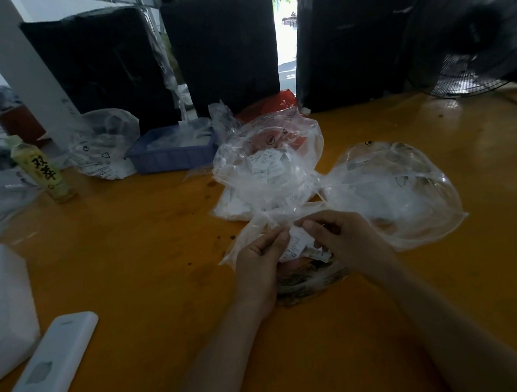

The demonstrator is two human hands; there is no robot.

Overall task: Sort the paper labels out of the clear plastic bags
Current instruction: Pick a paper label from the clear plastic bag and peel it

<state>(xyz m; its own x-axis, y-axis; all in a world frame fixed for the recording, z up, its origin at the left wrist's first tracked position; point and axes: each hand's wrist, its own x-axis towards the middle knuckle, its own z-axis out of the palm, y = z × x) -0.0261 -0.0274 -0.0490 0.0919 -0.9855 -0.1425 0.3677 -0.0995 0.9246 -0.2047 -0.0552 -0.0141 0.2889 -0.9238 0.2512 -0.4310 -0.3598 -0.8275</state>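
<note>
Paper labels [295,246] are sitting bunched up between both hands, right at the mouth of a clear plastic bag [252,234] that's lying on the orange surface [136,258] near the front edge. Left hand [258,263] is curling its fingers around the bag's edge and pinching the plastic next to the labels. Right hand [338,237] is coming in from the other side, thumb and fingers pinching at the white label slips, so both hands are busy gripping stuff, neither one spread flat.

Just behind the hands a heap of more clear bags [268,166] is piling up, with printed white labels showing through the plastic. Off to its right a puffed-up clear bag [397,191] is lying on the surface, touching the heap.

Further back on the left a blue tray [171,155] is holding some whitish plastic, and another crumpled bag [103,142] is sitting just left of it. A green drink bottle [42,169] is standing upright near the left edge. A white remote-looking thing [52,361] is lying at the bottom left corner, beside a white foam block [9,307]. A black fan [468,39] is standing at the far right.
</note>
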